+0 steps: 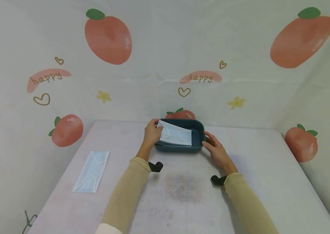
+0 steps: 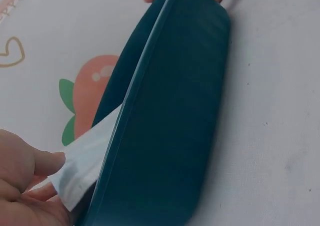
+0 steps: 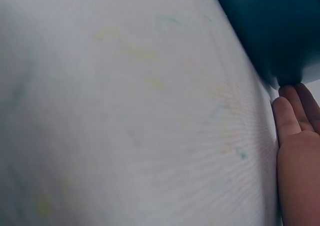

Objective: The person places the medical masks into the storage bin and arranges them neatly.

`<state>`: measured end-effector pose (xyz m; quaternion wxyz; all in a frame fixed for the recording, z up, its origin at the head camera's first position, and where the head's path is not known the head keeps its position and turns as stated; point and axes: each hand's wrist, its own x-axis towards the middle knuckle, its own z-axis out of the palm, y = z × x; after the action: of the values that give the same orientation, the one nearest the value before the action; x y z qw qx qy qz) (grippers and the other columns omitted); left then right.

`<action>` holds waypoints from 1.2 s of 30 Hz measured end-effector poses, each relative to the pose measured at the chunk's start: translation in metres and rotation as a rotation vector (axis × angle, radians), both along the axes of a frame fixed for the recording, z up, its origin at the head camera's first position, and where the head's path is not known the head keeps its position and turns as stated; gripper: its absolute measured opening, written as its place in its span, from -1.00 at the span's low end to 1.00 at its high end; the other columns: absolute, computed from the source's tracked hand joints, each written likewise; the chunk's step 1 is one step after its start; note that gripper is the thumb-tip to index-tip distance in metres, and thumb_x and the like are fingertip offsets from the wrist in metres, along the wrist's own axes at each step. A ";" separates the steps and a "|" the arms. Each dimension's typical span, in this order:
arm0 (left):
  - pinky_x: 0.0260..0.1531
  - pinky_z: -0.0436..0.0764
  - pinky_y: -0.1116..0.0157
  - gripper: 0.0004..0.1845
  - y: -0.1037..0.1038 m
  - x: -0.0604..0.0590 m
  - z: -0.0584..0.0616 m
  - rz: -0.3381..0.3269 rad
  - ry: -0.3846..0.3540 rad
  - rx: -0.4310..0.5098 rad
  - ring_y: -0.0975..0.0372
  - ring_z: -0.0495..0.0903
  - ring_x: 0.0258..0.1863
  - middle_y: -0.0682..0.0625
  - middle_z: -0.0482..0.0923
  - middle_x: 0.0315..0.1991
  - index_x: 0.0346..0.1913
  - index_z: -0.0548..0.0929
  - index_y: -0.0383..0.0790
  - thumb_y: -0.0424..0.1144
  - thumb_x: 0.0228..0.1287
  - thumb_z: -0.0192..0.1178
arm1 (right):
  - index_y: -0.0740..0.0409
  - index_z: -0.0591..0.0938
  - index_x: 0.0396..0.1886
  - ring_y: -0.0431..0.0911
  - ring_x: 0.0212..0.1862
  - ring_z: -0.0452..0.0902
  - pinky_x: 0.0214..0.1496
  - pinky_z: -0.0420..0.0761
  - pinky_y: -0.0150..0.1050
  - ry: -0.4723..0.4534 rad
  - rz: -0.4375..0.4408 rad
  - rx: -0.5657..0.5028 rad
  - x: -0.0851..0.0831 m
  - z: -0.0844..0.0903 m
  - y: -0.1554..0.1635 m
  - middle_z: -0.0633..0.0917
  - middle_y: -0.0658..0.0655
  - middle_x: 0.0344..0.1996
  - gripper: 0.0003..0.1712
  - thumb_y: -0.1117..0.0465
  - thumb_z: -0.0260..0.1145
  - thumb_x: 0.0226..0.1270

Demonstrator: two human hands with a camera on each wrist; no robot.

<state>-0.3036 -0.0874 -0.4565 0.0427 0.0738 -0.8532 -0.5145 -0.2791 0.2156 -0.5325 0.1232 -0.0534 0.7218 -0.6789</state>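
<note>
Now a mask (image 1: 174, 134) is being laid into the tray (image 1: 179, 148) at the table's far middle; it is pinched by the left hand (image 1: 152, 132), while straight fingers of the right hand (image 1: 216, 148) steady the tray; probably release follows

dark teal tray (image 1: 179, 148), pale blue masks (image 1: 175, 133), peach-print backdrop (image 1: 107, 39)

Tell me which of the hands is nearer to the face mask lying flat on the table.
Left. The left hand is at the tray's left end, on the side where the loose mask lies. The right hand is at the tray's right end, farther away.
</note>
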 end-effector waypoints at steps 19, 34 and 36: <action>0.51 0.37 -0.03 -0.39 -0.006 0.015 0.009 -0.100 0.150 -0.273 -0.02 0.32 0.53 -0.14 0.37 0.50 0.54 0.30 -0.11 -0.14 0.51 0.15 | -0.12 0.17 0.62 0.14 0.63 0.06 0.68 0.09 0.15 0.016 0.006 -0.006 0.002 0.000 -0.001 0.17 0.28 0.61 -0.25 0.04 0.21 0.56; 0.51 0.12 -0.35 -0.30 -0.027 0.033 0.002 -0.168 0.169 -0.598 -0.34 -0.04 0.60 -0.17 0.10 0.63 0.58 0.24 0.15 0.21 0.48 0.06 | -0.12 0.18 0.62 0.13 0.62 0.09 0.68 0.10 0.14 0.021 -0.008 -0.005 0.002 0.000 0.000 0.19 0.28 0.60 -0.24 0.02 0.23 0.54; 0.54 0.07 -0.33 -0.29 -0.031 0.036 0.002 -0.165 0.163 -0.618 -0.32 -0.08 0.62 -0.16 0.07 0.64 0.59 0.22 0.17 0.25 0.47 0.04 | -0.12 0.18 0.62 0.13 0.62 0.09 0.68 0.10 0.14 0.025 -0.009 -0.003 0.002 0.000 0.000 0.19 0.28 0.60 -0.24 0.01 0.24 0.53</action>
<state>-0.2679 -0.1184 -0.4544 0.0893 -0.0536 -0.9658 -0.2374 -0.2771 0.2153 -0.5325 0.1111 -0.0590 0.7225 -0.6798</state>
